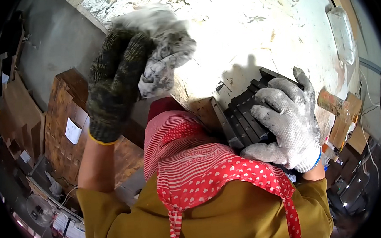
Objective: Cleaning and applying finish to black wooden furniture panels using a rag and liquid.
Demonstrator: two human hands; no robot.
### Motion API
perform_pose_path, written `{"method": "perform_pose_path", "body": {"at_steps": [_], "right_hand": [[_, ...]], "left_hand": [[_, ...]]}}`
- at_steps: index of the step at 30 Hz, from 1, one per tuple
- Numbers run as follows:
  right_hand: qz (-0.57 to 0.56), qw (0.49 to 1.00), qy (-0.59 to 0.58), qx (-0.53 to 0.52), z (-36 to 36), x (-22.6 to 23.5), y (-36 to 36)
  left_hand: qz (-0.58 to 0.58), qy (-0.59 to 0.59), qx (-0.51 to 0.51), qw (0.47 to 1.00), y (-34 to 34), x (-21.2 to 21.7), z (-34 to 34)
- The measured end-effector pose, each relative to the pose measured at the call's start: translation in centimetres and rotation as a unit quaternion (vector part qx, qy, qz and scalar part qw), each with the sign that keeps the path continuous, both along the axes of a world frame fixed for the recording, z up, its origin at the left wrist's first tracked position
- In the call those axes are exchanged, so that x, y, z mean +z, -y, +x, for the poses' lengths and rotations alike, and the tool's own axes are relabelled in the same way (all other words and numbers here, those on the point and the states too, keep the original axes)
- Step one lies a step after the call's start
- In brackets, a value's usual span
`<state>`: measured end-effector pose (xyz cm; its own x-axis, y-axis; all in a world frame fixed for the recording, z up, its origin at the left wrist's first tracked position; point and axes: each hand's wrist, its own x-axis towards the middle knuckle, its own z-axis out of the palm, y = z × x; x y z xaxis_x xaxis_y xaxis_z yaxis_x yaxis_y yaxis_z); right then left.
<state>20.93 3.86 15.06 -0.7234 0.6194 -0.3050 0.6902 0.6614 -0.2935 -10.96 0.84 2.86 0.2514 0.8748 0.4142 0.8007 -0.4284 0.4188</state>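
The person's left hand [114, 80], in a dark, soiled knitted work glove, is raised over the near-left edge of the pale, paint-scratched workbench top [255, 32] and is closed tight around a crumpled white-and-grey stained rag [162, 51], which bulges out to the right of the fist and above it. The right hand [289, 121], in a white knitted glove greyed with dirt, lies flat with spread fingers on a stack of dark grey, flat metal bars [247, 115]; it presses on them from above rather than closing round them, the thumb hooked over the near end of the stack. The bars sit at the near edge of the bench, side by side, their long axis running from near-left up to far-right. The stack lies to the right of the rag and lower, well apart from it, so the rag hand is the farther one and the right hand is already on the bars. A brown wooden block [205, 111] lies just beside the stack on its left. A clear plastic bottle [342, 33] lies at the far right of the bench. A red apron with white stripes and hearts [202, 170] covers the person's front.
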Motion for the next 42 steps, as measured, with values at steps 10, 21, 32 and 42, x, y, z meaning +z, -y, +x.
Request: {"method": "perform_pose_path", "body": {"at_steps": [10,21,32,42], "right_hand": [[0.017,1.0,0.008,0.016,-0.4,0.0,0.0],[0.008,1.0,0.007,0.004,-0.7,0.0,0.0],[0.037,0.998,0.043,0.029,-0.1,-0.1,0.1],[0.011,1.0,0.025,0.012,-0.6,0.0,0.2]], "left_hand": [[-0.362,0.577,-0.19,0.707,4.3,-4.4,10.9],[-0.219,0.093,-0.222,0.946,1.5,-1.0,9.2],[-0.231,0.375,-0.225,0.869,2.9,-0.5,6.7],[-0.588,0.632,-0.221,0.453,4.1,-5.1,8.9]]}}
